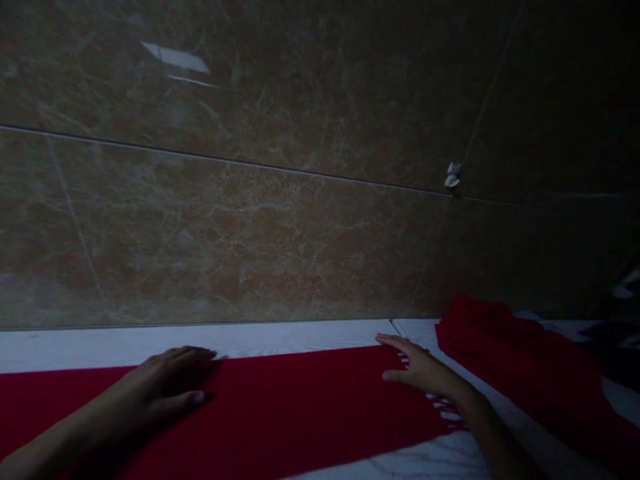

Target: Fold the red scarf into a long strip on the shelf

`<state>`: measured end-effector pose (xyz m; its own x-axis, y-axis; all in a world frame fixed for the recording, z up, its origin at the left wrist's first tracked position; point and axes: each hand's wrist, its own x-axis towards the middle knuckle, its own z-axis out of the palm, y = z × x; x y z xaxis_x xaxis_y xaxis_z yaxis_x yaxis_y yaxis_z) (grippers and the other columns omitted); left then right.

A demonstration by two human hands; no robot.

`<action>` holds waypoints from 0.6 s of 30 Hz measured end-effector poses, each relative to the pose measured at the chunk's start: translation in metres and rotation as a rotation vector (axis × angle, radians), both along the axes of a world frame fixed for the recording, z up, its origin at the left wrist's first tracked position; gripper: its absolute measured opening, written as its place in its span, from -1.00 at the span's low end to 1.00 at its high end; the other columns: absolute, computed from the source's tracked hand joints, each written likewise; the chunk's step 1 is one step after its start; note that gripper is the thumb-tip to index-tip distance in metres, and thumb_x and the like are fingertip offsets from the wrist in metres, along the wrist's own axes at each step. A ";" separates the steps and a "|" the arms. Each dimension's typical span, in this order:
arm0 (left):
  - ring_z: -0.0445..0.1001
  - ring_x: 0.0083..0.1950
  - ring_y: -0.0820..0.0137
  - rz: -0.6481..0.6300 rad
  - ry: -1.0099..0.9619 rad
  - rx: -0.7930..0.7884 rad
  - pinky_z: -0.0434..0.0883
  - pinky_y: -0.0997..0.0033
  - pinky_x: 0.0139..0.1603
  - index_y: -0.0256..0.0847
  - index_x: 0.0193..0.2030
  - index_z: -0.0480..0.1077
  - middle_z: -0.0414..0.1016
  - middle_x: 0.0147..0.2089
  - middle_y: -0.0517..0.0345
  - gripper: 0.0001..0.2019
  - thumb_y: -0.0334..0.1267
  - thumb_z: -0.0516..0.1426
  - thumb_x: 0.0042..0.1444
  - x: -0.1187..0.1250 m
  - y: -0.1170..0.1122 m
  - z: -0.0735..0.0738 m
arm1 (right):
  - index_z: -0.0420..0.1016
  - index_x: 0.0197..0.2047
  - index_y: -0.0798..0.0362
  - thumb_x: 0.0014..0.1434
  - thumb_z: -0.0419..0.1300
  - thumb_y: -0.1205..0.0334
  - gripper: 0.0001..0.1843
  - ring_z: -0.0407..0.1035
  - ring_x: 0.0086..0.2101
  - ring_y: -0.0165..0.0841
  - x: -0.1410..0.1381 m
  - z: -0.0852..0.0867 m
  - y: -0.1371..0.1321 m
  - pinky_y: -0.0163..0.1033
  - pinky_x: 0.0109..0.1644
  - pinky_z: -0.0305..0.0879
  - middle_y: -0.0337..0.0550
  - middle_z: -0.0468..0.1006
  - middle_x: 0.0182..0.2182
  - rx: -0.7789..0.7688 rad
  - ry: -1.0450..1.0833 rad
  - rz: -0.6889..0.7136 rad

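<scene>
A red scarf [300,413] with a fringed end lies spread flat on a white surface [280,337]. My left hand [167,383] rests flat on the scarf's upper edge, fingers stretched out. My right hand [420,370] lies flat on the scarf's fringed right end, fingers extended toward the wall. Neither hand holds anything.
A brown marble-tiled wall [300,200] rises right behind the white surface. A second pile of folded red cloth [505,353] lies to the right of my right hand. A small white clip-like piece [453,175] sits on a tile joint. The scene is dim.
</scene>
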<state>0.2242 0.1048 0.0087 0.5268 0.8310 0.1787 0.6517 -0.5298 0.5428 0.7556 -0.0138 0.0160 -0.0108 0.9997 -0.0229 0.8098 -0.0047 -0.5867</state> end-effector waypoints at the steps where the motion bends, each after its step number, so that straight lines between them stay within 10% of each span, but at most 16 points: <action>1: 0.53 0.23 0.04 0.003 0.017 0.013 0.50 0.15 0.25 0.04 0.22 0.52 0.56 0.25 0.14 -0.42 0.19 0.25 0.09 0.004 -0.003 0.001 | 0.30 0.41 0.08 -0.04 0.39 -0.35 0.09 0.06 0.39 0.01 -0.001 0.000 0.001 0.06 0.48 -0.07 0.13 0.17 0.43 0.000 0.002 0.001; 11: 0.40 0.35 -0.06 -0.084 0.161 0.139 0.40 0.00 0.34 -0.04 0.36 0.39 0.39 0.39 -0.07 -0.25 0.29 0.18 0.11 0.049 -0.014 -0.002 | 0.27 0.43 0.08 -0.05 0.36 -0.42 0.14 0.06 0.39 -0.02 -0.011 -0.008 0.004 0.06 0.49 -0.10 0.14 0.15 0.43 0.007 0.045 0.026; 18: 0.59 0.03 0.14 -0.185 0.044 -0.045 0.48 0.26 0.03 -0.14 -0.02 0.55 0.63 0.02 -0.01 -0.69 -0.10 0.14 0.16 0.126 -0.020 0.025 | 0.32 0.40 0.05 -0.04 0.37 -0.37 0.07 0.14 0.35 -0.01 -0.008 -0.001 0.009 0.06 0.46 -0.01 0.13 0.25 0.39 -0.008 0.035 0.050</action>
<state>0.3498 0.0847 0.0334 0.6777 0.7260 0.1170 0.5694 -0.6188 0.5413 0.7474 -0.0045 0.0152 -0.0620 0.9976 -0.0301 0.7883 0.0305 -0.6145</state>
